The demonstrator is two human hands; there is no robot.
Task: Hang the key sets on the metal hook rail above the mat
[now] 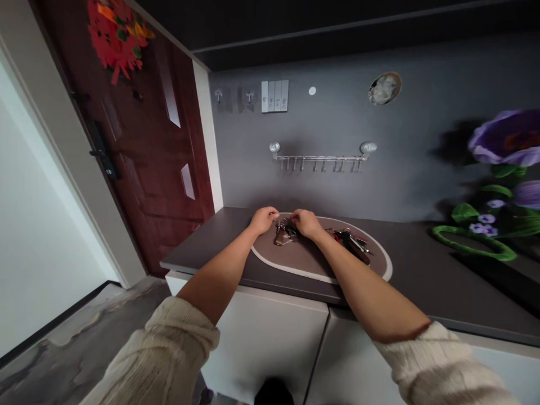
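Observation:
Both my hands reach over an oval brown tray (312, 261) with a pale rim on a dark counter. My left hand (264, 218) is curled at the tray's far left edge, fingers pinched on the ring of a key bunch (283, 232) with a brown fob. My right hand (306, 221) is closed too, its fingers on the same bunch from the right. A second bunch of keys (352, 243) with red and dark fobs lies on the tray to the right of my right wrist.
A chrome hook rail (320, 160) hangs on the grey wall above the tray, with switches (274, 96) higher up. A dark red door (147, 140) stands at left. Purple artificial flowers (502, 185) crowd the counter's right end. White cabinets (261, 337) sit below.

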